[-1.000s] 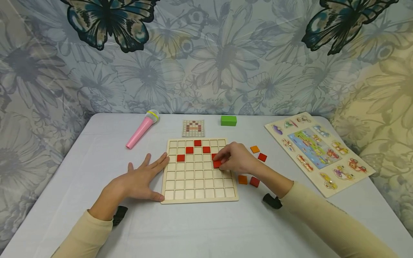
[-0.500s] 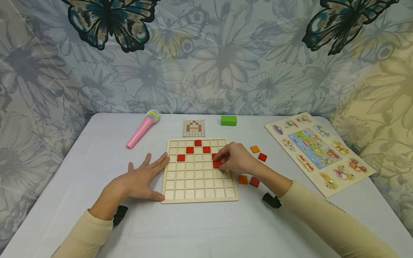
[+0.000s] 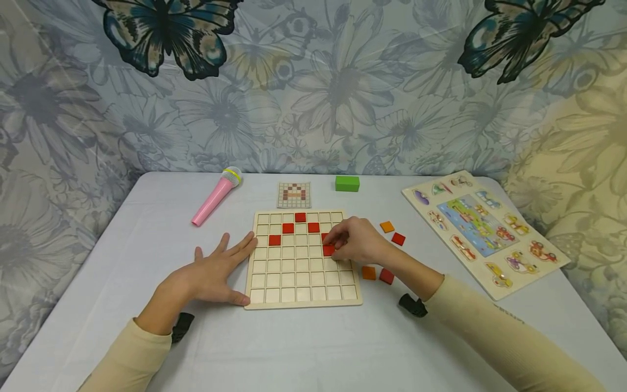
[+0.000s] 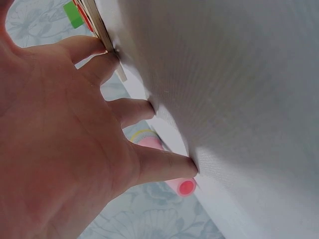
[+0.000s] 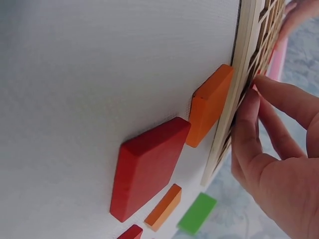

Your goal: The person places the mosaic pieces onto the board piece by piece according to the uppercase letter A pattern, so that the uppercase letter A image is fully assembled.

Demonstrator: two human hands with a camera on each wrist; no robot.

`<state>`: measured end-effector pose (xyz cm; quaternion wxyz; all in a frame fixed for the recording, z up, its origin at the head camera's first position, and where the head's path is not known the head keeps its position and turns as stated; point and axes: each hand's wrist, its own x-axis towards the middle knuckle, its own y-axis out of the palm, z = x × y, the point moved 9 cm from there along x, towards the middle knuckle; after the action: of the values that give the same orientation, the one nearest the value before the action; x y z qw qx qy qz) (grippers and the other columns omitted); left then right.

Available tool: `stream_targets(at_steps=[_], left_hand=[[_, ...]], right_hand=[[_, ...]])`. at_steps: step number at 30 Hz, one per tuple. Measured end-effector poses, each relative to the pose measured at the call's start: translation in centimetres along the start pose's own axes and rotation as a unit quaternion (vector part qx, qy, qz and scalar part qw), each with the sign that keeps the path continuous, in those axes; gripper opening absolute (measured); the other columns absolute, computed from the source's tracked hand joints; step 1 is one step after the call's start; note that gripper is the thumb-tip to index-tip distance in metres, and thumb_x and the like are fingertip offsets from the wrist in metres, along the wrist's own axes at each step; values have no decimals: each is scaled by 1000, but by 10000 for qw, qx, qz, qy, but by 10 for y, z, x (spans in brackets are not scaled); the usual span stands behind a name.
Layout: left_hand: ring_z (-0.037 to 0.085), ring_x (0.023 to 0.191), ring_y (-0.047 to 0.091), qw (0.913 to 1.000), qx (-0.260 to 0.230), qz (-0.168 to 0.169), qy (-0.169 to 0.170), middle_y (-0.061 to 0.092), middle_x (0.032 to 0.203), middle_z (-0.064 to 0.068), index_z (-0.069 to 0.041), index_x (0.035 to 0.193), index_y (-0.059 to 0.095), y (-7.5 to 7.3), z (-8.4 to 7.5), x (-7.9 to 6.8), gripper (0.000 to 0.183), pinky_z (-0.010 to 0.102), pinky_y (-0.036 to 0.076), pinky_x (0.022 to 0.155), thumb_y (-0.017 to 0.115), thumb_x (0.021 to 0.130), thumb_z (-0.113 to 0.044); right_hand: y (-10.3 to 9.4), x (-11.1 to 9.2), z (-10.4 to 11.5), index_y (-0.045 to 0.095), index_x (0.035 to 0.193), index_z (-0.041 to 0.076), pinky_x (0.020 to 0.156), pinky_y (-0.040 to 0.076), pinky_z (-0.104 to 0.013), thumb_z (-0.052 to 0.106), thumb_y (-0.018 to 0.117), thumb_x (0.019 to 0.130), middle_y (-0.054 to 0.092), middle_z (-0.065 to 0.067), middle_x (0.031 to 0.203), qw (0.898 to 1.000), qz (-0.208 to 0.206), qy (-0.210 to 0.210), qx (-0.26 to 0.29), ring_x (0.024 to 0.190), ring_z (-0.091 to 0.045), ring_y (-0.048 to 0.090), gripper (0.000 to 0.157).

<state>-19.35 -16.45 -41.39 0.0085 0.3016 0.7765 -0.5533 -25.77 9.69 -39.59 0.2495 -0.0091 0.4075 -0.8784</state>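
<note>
A wooden grid board [image 3: 296, 265] lies on the table, with several red square tiles set in its upper cells, forming a peak. My right hand [image 3: 360, 240] pinches a red tile [image 3: 328, 250] at a cell on the board's right side; another red tile, just above it, is partly hidden by the fingers. In the right wrist view, thumb and fingertips meet low at the grid, covering most of the held tile. My left hand [image 3: 210, 275] rests with spread fingers along the board's left edge, thumb at the near corner. The left wrist view shows its fingertips [image 4: 192, 167] down on the white cloth.
Loose orange [image 3: 368, 273] and red tiles [image 3: 386, 276] lie right of the board. Behind it are a small pattern card [image 3: 294, 195], a green block [image 3: 346, 184] and a pink toy microphone [image 3: 213, 202]. A picture puzzle board [image 3: 460, 209] lies at the right.
</note>
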Motion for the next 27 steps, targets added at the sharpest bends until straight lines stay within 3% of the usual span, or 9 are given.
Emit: stream_targets(at_steps=[17,27], left_hand=[[53,158,0,10000,-42,-2,-12,3,178,-3,-22,169,14,0,0,0,122,93,4,103,86,77,-57],[53,159,0,10000,-11,29,-16,3,178,-3,-22,169,12,0,0,0,123,93,3,102,85,77,-58]], right_hand=[[-15,-18,-6,81,107,11,78,54,-32,8,80,87,76,-2,99,9991,-245,-123,329,90,-16,67,20],[-25,-47,-25,81,107,11,77,58,-30,5,81,84,75,-4,99,9971,-520,-99,554,89,-17,70,24]])
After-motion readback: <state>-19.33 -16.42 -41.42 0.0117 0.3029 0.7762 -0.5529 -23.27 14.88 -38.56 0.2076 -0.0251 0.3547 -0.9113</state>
